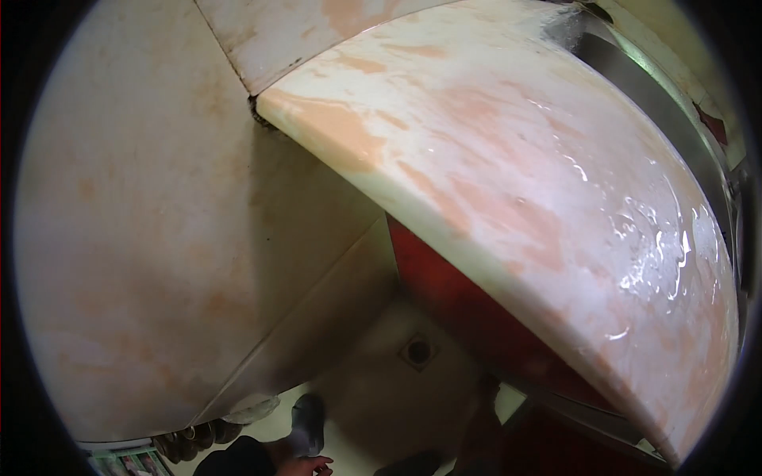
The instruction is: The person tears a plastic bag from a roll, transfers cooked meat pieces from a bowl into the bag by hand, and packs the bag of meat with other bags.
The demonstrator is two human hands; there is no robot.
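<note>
Only the fingers and part of my left hand [306, 466] show at the bottom edge, beside a dark-clothed knee [241, 457]. Its fingers are slightly bent and apart, with nothing visible in them. My right hand is out of view. Before me is a pink-and-white marble-patterned countertop [452, 149], its right part wet and shiny. Along the counter's far right side runs the metal rim of what looks like a sink [649, 95]. A foot in grey footwear [308, 419] stands on the floor just above the hand.
Stained, marble-patterned tiles [137, 208] cover the wall at left. Under the counter is a red panel [452, 291]. A floor drain [418, 351] lies below it. At lower left are dark rounded objects [193, 441] and green-and-white items [132, 461]. The counter's long edge and pointed corner jut out.
</note>
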